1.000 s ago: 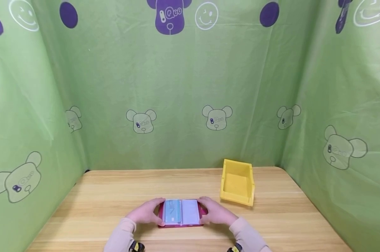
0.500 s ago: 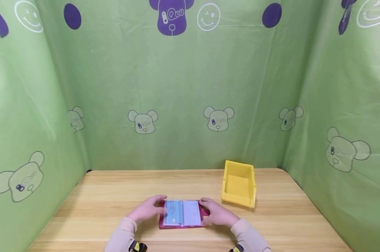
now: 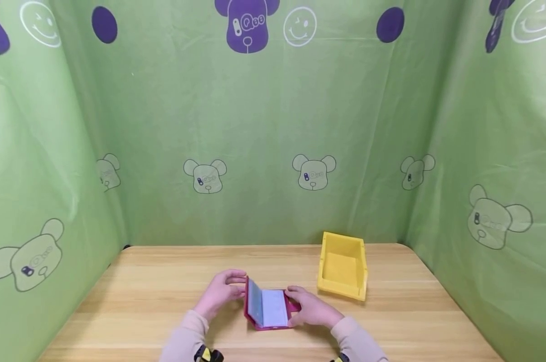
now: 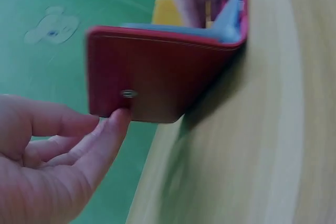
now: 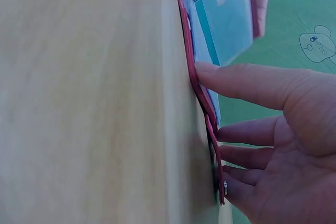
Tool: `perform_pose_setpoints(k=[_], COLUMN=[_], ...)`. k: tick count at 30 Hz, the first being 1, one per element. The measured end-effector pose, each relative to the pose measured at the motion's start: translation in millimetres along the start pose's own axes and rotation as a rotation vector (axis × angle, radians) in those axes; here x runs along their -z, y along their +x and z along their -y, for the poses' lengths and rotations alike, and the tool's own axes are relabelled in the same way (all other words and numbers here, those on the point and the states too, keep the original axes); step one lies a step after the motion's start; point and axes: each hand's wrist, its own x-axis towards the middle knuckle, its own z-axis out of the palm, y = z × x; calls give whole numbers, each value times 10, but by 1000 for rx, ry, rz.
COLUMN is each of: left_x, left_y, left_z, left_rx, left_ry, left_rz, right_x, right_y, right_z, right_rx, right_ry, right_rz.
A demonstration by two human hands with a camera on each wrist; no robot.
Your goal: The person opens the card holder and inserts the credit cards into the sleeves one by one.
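A red card holder (image 3: 273, 329) with clear sleeves lies unfolded on the table, its left cover (image 4: 152, 72) raised at a steep angle. A light-blue card (image 5: 228, 19) sits in a sleeve on that raised side. My left hand (image 3: 223, 291) is at the outer face of the cover; its fingertips touch the cover's edge near a metal snap (image 4: 128, 93). My right hand (image 3: 313, 306) holds the right half down, thumb on the pale inner sleeve (image 3: 274, 307) and fingers by the closing strap (image 5: 212, 145).
A yellow plastic bin (image 3: 342, 271) stands at the back right of the wooden table (image 3: 164, 266). Green printed curtains (image 3: 254, 125) enclose the table at the back and both sides.
The card holder's left cover has gone from flat to steeply raised, carrying the blue card with it. My left hand has moved rightward and turned; the right hand stays at the right edge.
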Motion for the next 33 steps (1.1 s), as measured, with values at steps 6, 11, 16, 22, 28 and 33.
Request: perform_pose_setpoints(k=[6,11,16,22,28,33], left_x=[-212,-301,-356,-424,-455,-456], left_y=[17,16,25,26,7,-10], left_z=[-25,-29,-43,-28,-1,14], left_rx=[-62,-87,-159,-196,-192,-187], left_ry=[213,450,697,867,894,882], left_rz=[66,152,228,230,209,205], right_x=[-4,2,-1,79,296,404], right_y=[15,16,15,-15,-73,-110], right_z=[-12,-10,-13,7,-25,-112], right_rx=[25,20,3,-4,-20,-32], right_ry=[-3,31,37,12,61,142], right_rz=[-8,-2,-2,6,20,57])
